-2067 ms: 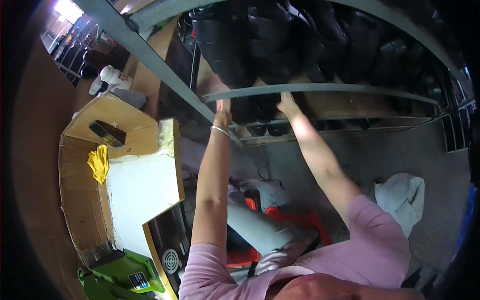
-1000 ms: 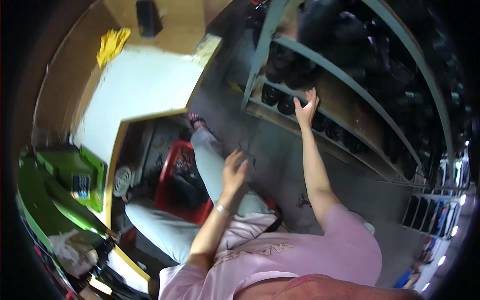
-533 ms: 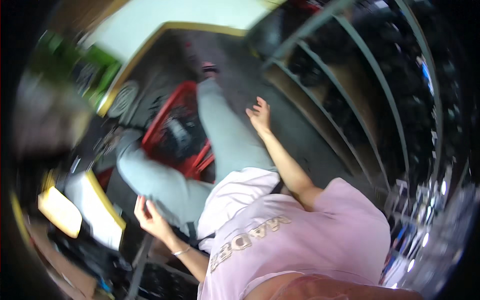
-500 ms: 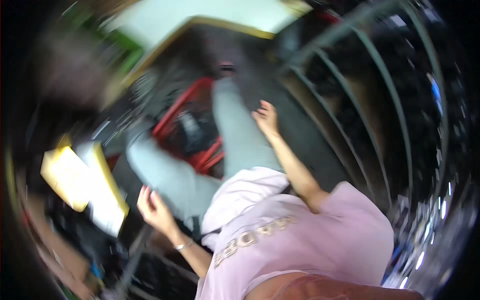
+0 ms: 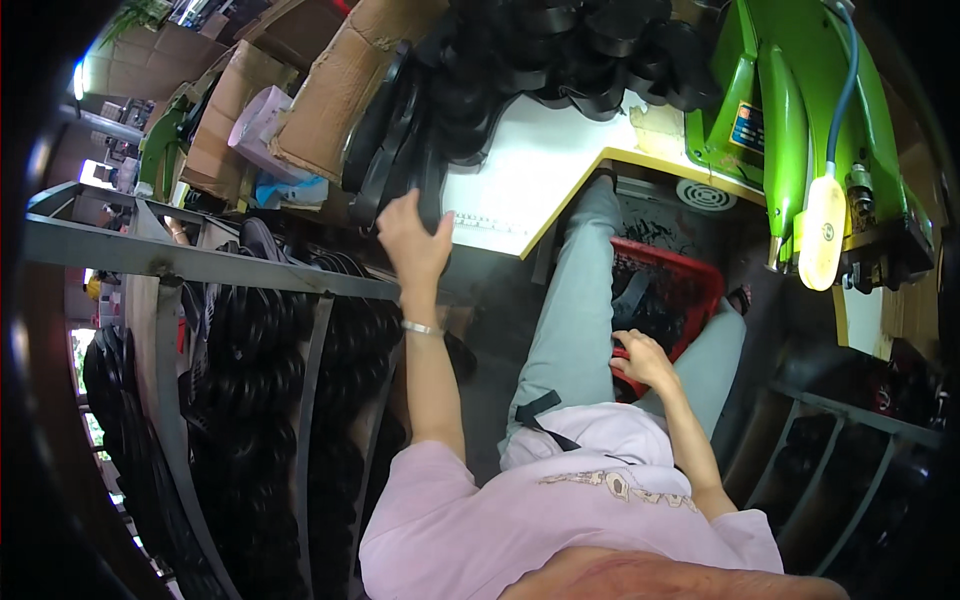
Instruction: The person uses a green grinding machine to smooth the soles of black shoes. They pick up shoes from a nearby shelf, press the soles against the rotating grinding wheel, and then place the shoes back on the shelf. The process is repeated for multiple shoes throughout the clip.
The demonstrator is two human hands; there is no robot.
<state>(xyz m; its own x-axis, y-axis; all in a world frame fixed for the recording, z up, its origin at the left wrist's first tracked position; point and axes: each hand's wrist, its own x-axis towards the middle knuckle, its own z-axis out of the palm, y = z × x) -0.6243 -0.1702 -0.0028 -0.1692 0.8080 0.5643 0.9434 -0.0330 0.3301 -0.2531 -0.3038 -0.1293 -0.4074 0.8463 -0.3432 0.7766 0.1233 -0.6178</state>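
Note:
My left hand [image 5: 413, 240] reaches forward to the left corner of the worktable, its thumb apart from the other fingers. Its fingertips are at the lower end of a row of black shoe soles [image 5: 430, 180]; whether they touch is unclear. More black soles [image 5: 500, 60] are heaped at the back of the white tabletop [image 5: 510, 185]. Over my lap, between my knees, my right hand [image 5: 645, 360] hangs with loosely bent fingers and nothing visible in it. Beneath that hand stands a red plastic basket [image 5: 705, 285] with dark pieces inside.
A green machine [image 5: 790, 100] with a yellow-handled part stands on the table's right side. Metal racks [image 5: 220, 250] full of black soles flank me on the left, and another rack [image 5: 840, 410] is at right. Cardboard boxes [image 5: 345, 90] and a pale bin [image 5: 262, 130] stand far left.
My view has swung from blurred racks and floor to the worktable. The left hand has gone from beside my leg to the soles; the right has come over the basket.

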